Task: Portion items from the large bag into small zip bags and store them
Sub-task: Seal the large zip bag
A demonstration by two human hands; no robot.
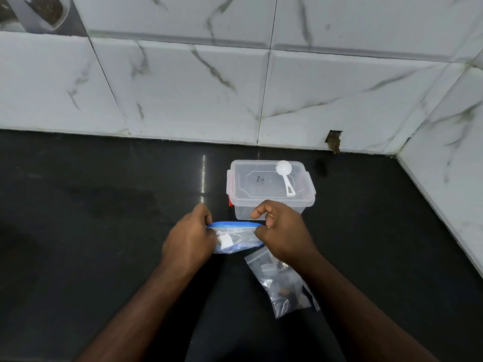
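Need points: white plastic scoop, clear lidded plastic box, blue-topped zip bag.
white plastic scoop (pixel 284 171): head view, on its handle.
clear lidded plastic box (pixel 257 188): head view, on its lid.
blue-topped zip bag (pixel 232 224): head view, on its blue strip.

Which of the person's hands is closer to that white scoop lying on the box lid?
Right. The right hand grips the blue-topped bag just in front of the box, below the white scoop. The left hand grips the bag's other end, farther left.

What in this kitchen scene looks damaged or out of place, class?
The wall tile has a broken notch at its bottom edge, where it meets the black counter, behind the lidded plastic container. A white scoop lies on the container's lid rather than inside. Nothing looks spilled.
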